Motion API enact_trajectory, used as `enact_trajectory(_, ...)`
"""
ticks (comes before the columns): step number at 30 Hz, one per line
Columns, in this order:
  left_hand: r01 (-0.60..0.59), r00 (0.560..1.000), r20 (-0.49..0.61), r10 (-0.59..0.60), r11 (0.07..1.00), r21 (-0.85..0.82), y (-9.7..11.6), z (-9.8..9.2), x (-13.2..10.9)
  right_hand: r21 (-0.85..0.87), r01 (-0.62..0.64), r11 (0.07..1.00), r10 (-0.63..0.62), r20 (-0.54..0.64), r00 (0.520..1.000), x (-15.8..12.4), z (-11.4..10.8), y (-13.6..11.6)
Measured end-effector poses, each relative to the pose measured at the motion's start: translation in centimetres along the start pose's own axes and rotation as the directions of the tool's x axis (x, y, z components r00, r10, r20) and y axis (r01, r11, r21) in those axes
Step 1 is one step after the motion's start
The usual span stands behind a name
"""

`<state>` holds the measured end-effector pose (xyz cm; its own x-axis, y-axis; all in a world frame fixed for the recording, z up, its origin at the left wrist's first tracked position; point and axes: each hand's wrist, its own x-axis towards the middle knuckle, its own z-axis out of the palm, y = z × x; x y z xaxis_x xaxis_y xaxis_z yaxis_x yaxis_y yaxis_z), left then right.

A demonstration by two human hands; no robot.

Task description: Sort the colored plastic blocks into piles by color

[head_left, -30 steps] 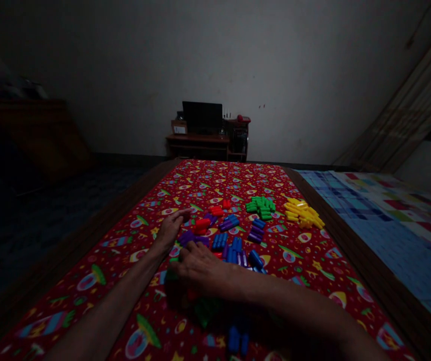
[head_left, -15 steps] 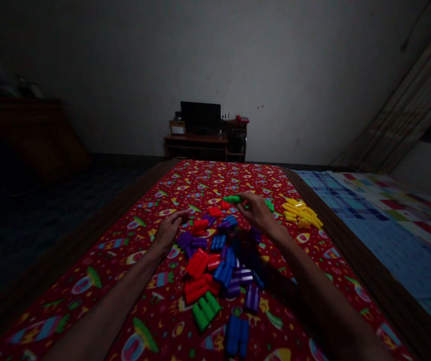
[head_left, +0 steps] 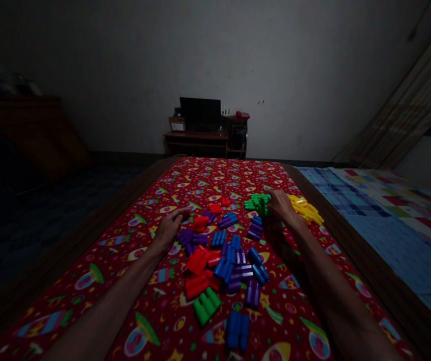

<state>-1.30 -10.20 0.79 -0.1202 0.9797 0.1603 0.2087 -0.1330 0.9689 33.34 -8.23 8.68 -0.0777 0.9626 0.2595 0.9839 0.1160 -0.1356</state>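
Green blocks (head_left: 259,203) are lying piled at 1 o'clock, long axes mostly running 9-to-3, beside a yellow pile (head_left: 307,210). Sorting appears partly done: a mixed heap (head_left: 223,265) is lying at centre. The right hand (head_left: 281,205) is touching the green blocks, its grip impossible to tell. The left hand (head_left: 170,228) is resting loosely curled and empty at 10 o'clock.

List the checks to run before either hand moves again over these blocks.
1. Right hand at the green pile: ok, it touches the pile's right edge.
2. Right hand's grip: cannot tell, its fingers are lost in the dark.
3. Gap between green pile and yellow pile: ok, the hand lies between them.
4. Left hand out of the way: ok, resting on the red cloth beside purple blocks.
5. No green in the mixed heap: not ok, a green block lies at its near edge.
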Motion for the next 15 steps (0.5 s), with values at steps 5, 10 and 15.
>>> enact_trajectory(5, -0.005, 1.000, -0.012, 0.005, 1.000, 0.003, 0.0, 0.1, 0.0, 0.281, 0.307, 0.909, -0.328, 0.030, 0.944, -3.2, -4.0, -6.3)
enact_trajectory(10, -0.004, 1.000, -0.006, 0.004, 1.000, -0.003, 0.2, 0.1, -0.1, 0.335, 0.762, 0.553, -0.829, 0.134, 0.543, -11.6, -2.7, -12.6)
enact_trajectory(15, -0.008, 1.000, -0.010, 0.008, 1.000, -0.004, 0.2, 0.1, -0.1, 0.089, 0.913, 0.398, -0.915, -0.026, 0.402, -16.0, 0.4, -13.7)
